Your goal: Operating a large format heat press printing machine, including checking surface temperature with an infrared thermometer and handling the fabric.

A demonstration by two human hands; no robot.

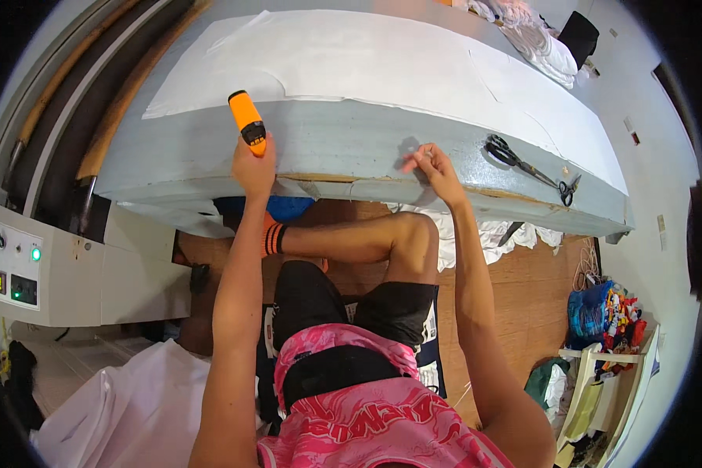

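Note:
My left hand is wrapped round an orange and black handheld infrared thermometer, held upright over the front edge of the pale grey table. Its dark end points away from me, toward a large white fabric sheet spread along the tabletop. To the right, my right hand hovers above the table's front edge, its fingers loosely bent, apart and slightly blurred, with nothing seen in them. Farther right on the tabletop lie black-handled scissors and, touching or close to their tips, a smaller pair of scissors.
At left stands a machine with long rollers and a lit control panel. White cloth is heaped at lower left. White garments are piled at the far right. A light wooden chair and a bag of colourful items stand at right.

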